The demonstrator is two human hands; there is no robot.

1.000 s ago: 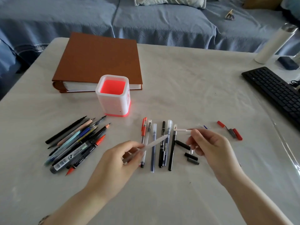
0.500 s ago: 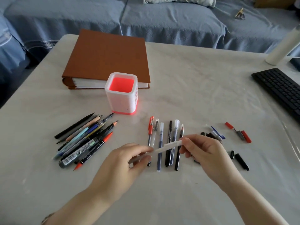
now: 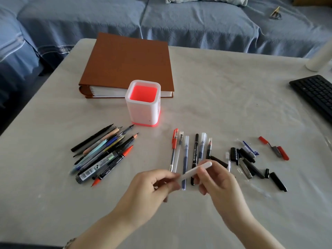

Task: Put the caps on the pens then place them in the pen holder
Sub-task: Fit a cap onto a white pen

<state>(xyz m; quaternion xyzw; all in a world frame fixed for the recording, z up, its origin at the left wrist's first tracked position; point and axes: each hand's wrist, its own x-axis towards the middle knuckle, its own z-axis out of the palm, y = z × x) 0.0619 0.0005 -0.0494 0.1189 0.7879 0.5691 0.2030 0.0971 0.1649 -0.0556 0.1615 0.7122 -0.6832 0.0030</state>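
Observation:
A white pen (image 3: 195, 171) with its white cap on is held above the table between both hands. My left hand (image 3: 152, 189) pinches its lower end; my right hand (image 3: 217, 180) grips the capped upper end. The white pen holder (image 3: 142, 105) with a red inside stands empty behind them. Just beyond my hands lies a row of several pens (image 3: 190, 153). To the right, loose caps (image 3: 249, 162) lie scattered, black, clear and red. A pile of uncapped pens and pencils (image 3: 104, 151) lies at the left.
A brown binder (image 3: 129, 63) lies behind the holder. A black keyboard (image 3: 316, 94) sits at the right edge, a white bottle (image 3: 321, 56) beyond it. A blue couch (image 3: 161, 20) runs behind the table.
My right hand brought the white cap onto the tip of the pen held by my left hand. The capped pen is now tilted up more steeply. The camera has shifted left.

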